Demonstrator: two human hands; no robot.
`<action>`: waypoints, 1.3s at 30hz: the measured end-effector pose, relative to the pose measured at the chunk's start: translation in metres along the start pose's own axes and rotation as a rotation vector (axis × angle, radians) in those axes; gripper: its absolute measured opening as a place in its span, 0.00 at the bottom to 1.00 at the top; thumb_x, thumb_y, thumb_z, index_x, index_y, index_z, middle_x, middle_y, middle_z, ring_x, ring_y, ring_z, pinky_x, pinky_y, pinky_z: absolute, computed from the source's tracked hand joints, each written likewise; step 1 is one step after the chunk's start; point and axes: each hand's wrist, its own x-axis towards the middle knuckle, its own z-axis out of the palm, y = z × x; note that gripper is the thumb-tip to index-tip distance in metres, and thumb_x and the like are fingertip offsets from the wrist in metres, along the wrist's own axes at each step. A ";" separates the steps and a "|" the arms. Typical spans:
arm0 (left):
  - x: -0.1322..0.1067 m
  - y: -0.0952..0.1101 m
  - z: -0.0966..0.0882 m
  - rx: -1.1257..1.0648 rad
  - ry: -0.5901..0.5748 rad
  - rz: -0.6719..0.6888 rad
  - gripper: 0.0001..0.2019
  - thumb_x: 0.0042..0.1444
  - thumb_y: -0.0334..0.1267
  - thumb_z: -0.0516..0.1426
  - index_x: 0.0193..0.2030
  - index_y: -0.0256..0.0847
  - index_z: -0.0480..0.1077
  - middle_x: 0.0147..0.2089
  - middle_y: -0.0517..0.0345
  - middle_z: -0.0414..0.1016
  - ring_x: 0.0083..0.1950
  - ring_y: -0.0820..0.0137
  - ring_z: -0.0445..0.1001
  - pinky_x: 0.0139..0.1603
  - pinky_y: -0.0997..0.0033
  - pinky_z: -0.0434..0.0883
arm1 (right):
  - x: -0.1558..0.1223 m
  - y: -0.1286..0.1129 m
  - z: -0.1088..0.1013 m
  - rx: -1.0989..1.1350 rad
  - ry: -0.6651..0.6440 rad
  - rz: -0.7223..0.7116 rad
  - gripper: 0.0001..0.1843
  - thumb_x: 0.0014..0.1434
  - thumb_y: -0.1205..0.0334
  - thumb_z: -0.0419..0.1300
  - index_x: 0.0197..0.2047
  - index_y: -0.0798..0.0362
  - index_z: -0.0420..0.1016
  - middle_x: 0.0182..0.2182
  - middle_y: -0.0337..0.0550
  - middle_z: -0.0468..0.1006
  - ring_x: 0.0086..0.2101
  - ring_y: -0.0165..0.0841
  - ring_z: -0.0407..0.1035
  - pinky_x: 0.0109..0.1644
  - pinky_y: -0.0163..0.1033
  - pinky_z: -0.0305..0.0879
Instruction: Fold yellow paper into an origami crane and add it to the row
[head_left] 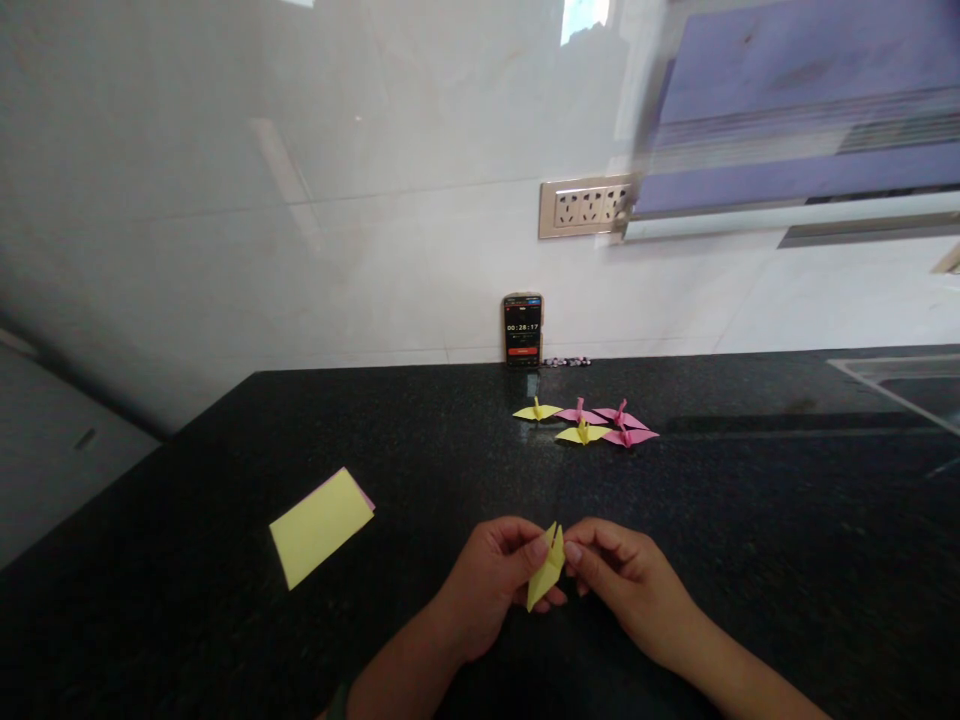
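Observation:
A yellow folded paper (547, 575), kite-shaped with two narrow points split at its top, is held above the black countertop. My left hand (499, 565) pinches it from the left, thumb on the front face and fingers behind. From the other side, my right hand (619, 570) has thumb and forefinger closed together at the paper's upper right edge. Beyond my hands stand several finished paper cranes: a yellow crane (537, 411) and a pink crane (579, 414) at the back left, another yellow crane (584, 433) in front, and more pink ones beside them.
A stack of yellow and pink paper sheets (322, 528) lies on the counter (420, 430) to the left. Against the wall leans a phone (523, 332) with a running timer, a beaded strap (568, 362) beside it. A socket panel (585, 207) is on the wall.

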 end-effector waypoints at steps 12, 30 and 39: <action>0.000 -0.001 0.002 0.085 0.049 -0.047 0.14 0.41 0.42 0.60 0.25 0.30 0.72 0.21 0.55 0.70 0.22 0.71 0.70 0.22 0.75 0.64 | 0.000 0.006 0.000 -0.145 -0.012 -0.040 0.04 0.53 0.66 0.53 0.30 0.55 0.68 0.22 0.38 0.68 0.23 0.27 0.61 0.26 0.31 0.58; 0.000 0.000 0.004 0.008 0.028 -0.089 0.16 0.42 0.46 0.58 0.24 0.29 0.72 0.22 0.53 0.71 0.24 0.71 0.70 0.28 0.71 0.67 | 0.001 -0.002 -0.007 -0.315 -0.065 -0.171 0.07 0.55 0.67 0.50 0.28 0.54 0.68 0.24 0.38 0.69 0.25 0.27 0.64 0.28 0.32 0.59; 0.001 -0.003 0.002 0.066 0.004 -0.077 0.16 0.42 0.46 0.58 0.26 0.31 0.72 0.23 0.53 0.72 0.26 0.70 0.71 0.30 0.70 0.67 | 0.000 0.001 -0.009 -0.370 -0.045 -0.210 0.05 0.52 0.69 0.52 0.27 0.53 0.68 0.22 0.37 0.68 0.23 0.26 0.62 0.25 0.31 0.58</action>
